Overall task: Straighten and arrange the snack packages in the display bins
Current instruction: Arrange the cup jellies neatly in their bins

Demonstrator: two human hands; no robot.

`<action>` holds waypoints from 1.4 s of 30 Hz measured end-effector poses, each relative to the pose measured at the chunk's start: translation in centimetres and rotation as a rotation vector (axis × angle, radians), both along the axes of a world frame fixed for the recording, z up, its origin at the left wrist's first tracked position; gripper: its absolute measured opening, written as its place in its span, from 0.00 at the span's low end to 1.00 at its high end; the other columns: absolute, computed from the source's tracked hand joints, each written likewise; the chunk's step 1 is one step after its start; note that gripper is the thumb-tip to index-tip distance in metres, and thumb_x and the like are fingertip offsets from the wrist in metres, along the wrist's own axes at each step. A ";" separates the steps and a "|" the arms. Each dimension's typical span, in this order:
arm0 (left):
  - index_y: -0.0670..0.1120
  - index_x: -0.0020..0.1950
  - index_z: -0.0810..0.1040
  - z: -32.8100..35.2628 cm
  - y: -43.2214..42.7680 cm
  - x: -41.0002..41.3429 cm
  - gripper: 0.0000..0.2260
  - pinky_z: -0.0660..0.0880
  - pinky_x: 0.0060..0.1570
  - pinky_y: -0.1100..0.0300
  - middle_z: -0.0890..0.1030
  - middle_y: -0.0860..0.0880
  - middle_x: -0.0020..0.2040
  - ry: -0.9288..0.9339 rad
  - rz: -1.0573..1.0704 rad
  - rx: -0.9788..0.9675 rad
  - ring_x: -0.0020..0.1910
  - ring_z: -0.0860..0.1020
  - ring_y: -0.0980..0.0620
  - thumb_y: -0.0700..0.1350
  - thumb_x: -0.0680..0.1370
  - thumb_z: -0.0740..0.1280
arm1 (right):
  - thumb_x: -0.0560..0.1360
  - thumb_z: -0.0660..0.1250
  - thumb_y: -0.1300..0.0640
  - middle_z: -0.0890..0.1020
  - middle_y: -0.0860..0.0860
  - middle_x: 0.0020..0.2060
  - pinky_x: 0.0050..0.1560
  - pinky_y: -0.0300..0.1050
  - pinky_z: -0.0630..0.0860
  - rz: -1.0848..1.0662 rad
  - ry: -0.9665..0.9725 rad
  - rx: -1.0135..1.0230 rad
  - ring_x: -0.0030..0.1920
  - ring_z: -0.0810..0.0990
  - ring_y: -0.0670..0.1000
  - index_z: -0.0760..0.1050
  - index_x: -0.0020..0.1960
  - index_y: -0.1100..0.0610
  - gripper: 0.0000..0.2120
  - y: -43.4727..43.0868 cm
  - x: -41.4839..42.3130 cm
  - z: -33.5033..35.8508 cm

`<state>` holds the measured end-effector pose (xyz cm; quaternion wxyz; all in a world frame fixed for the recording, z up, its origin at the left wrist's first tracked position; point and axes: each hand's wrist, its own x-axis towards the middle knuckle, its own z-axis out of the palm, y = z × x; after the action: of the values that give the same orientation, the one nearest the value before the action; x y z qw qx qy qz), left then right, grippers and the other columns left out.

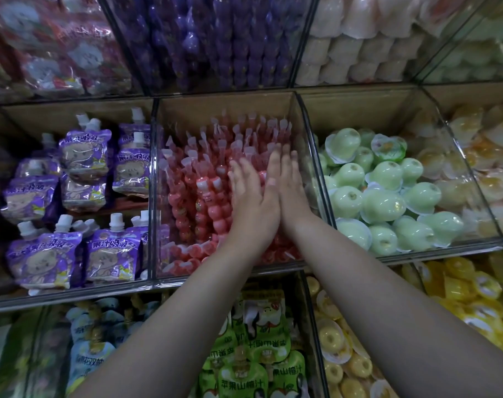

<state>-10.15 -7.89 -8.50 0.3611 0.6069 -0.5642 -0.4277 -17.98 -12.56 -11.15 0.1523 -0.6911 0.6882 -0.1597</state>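
Where your hands meet: over the red jelly sticks (pixel 192 202)
Left hand (pixel 251 199): palm down, fingers straight
Right hand (pixel 287 182): touching alongside it — fingers straight too

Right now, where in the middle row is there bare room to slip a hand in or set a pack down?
Purple pouch bin: a bare strip between back pouches and front row. Green cup bin: bare cardboard behind the cups. Red stick bin: packed, left hand and right hand flat on it.

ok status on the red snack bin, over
Both flat, side by side: left hand, right hand. Resting on red jelly sticks, middle bin. Nothing blocking.
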 end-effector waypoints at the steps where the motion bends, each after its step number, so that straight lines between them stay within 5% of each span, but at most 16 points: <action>1: 0.48 0.80 0.36 0.0 -0.2 0.0 0.31 0.38 0.77 0.51 0.32 0.50 0.79 -0.011 0.020 0.048 0.77 0.33 0.53 0.51 0.85 0.52 | 0.84 0.54 0.50 0.41 0.57 0.79 0.77 0.52 0.44 0.008 0.023 0.040 0.79 0.37 0.56 0.36 0.79 0.59 0.34 -0.1 -0.1 -0.1; 5: 0.46 0.79 0.34 0.4 -0.4 0.1 0.33 0.39 0.77 0.53 0.33 0.48 0.79 0.048 0.097 0.169 0.78 0.35 0.51 0.50 0.84 0.54 | 0.84 0.53 0.53 0.41 0.58 0.79 0.77 0.52 0.44 -0.028 0.037 0.087 0.79 0.37 0.56 0.36 0.79 0.61 0.34 0.1 0.4 0.5; 8: 0.49 0.81 0.41 1.5 0.8 0.5 0.31 0.42 0.72 0.60 0.37 0.52 0.80 0.116 0.142 0.059 0.79 0.39 0.54 0.49 0.84 0.56 | 0.83 0.55 0.55 0.44 0.60 0.79 0.78 0.54 0.43 -0.011 -0.122 0.019 0.79 0.40 0.58 0.41 0.79 0.64 0.33 0.8 0.4 1.4; 13: 0.51 0.81 0.42 3.6 2.4 2.3 0.32 0.51 0.68 0.67 0.36 0.55 0.80 0.181 0.397 -0.061 0.76 0.51 0.58 0.46 0.83 0.59 | 0.79 0.61 0.60 0.67 0.57 0.73 0.73 0.43 0.57 -0.074 -0.436 -0.341 0.74 0.63 0.54 0.61 0.76 0.62 0.26 2.9 0.8 3.7; 17: 0.46 0.81 0.39 3.9 1.9 3.3 0.33 0.52 0.63 0.65 0.33 0.55 0.79 0.167 0.366 0.095 0.77 0.54 0.53 0.48 0.84 0.57 | 0.81 0.61 0.56 0.75 0.52 0.68 0.68 0.46 0.70 -0.058 -0.647 -0.097 0.67 0.73 0.48 0.67 0.74 0.56 0.21 3.7 2.6 4.1; 20: 0.44 0.81 0.41 3.7 2.3 3.4 0.34 0.51 0.72 0.60 0.35 0.54 0.80 0.130 0.355 0.099 0.77 0.54 0.52 0.49 0.83 0.58 | 0.81 0.61 0.53 0.71 0.53 0.71 0.71 0.52 0.68 -0.068 -0.588 -0.019 0.71 0.70 0.52 0.65 0.75 0.56 0.23 4.0 3.1 3.0; 23: 0.46 0.81 0.49 3.3 2.0 3.9 0.31 0.64 0.72 0.46 0.48 0.51 0.77 0.174 0.364 0.185 0.72 0.63 0.48 0.48 0.82 0.59 | 0.80 0.63 0.55 0.72 0.54 0.68 0.69 0.48 0.69 -0.079 -0.508 -0.054 0.66 0.73 0.53 0.69 0.73 0.56 0.22 4.1 2.8 2.3; 27: 0.44 0.75 0.64 2.7 1.6 3.9 0.21 0.70 0.62 0.56 0.60 0.51 0.70 0.170 0.244 0.211 0.61 0.70 0.53 0.48 0.83 0.57 | 0.79 0.63 0.60 0.78 0.53 0.62 0.63 0.43 0.72 0.044 -0.487 -0.053 0.60 0.77 0.50 0.74 0.69 0.54 0.18 3.7 3.0 2.3; 31: 0.49 0.80 0.57 2.4 0.8 4.5 0.25 0.67 0.63 0.57 0.58 0.50 0.76 0.173 0.222 0.202 0.70 0.67 0.50 0.47 0.83 0.57 | 0.77 0.62 0.62 0.81 0.50 0.49 0.52 0.47 0.77 0.011 -0.447 -0.081 0.49 0.80 0.49 0.76 0.61 0.54 0.13 2.9 3.8 2.3; 34: 0.49 0.79 0.60 2.4 0.1 5.3 0.25 0.72 0.44 0.72 0.62 0.48 0.77 0.232 0.222 0.228 0.57 0.74 0.57 0.46 0.82 0.58 | 0.76 0.65 0.59 0.81 0.51 0.41 0.46 0.52 0.77 -0.171 -0.463 -0.069 0.44 0.80 0.52 0.72 0.54 0.55 0.08 1.9 4.0 1.9; 36: 0.48 0.79 0.59 2.6 -0.2 5.5 0.24 0.67 0.26 0.78 0.61 0.49 0.77 0.227 0.224 0.233 0.46 0.69 0.64 0.46 0.83 0.57 | 0.77 0.65 0.58 0.79 0.49 0.39 0.44 0.49 0.76 -0.203 -0.495 -0.121 0.42 0.79 0.50 0.72 0.53 0.55 0.06 1.7 3.9 1.8; 38: 0.49 0.80 0.57 2.3 -0.3 5.6 0.25 0.69 0.43 0.79 0.58 0.51 0.79 0.251 0.204 0.223 0.58 0.69 0.62 0.48 0.83 0.57 | 0.78 0.65 0.57 0.77 0.46 0.37 0.41 0.39 0.74 -0.133 -0.588 -0.179 0.39 0.77 0.42 0.73 0.51 0.54 0.02 2.2 4.0 2.3; 40: 0.51 0.80 0.57 1.9 0.0 5.4 0.26 0.65 0.69 0.59 0.57 0.51 0.80 0.280 0.168 0.188 0.75 0.61 0.53 0.51 0.82 0.57 | 0.79 0.63 0.58 0.80 0.46 0.39 0.42 0.37 0.75 -0.004 -0.634 -0.117 0.40 0.77 0.40 0.76 0.49 0.56 0.04 2.6 4.1 2.4; 42: 0.50 0.80 0.57 2.1 0.6 4.9 0.24 0.56 0.77 0.49 0.55 0.52 0.80 0.332 0.209 0.171 0.79 0.55 0.53 0.49 0.84 0.54 | 0.80 0.61 0.60 0.83 0.49 0.43 0.46 0.44 0.78 0.103 -0.613 0.029 0.44 0.81 0.46 0.80 0.50 0.56 0.09 2.7 4.4 1.9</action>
<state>-5.26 -7.27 -6.44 0.4386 0.6117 -0.3925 -0.5287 -13.61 -9.90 -9.22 0.3706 -0.6424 0.5765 -0.3428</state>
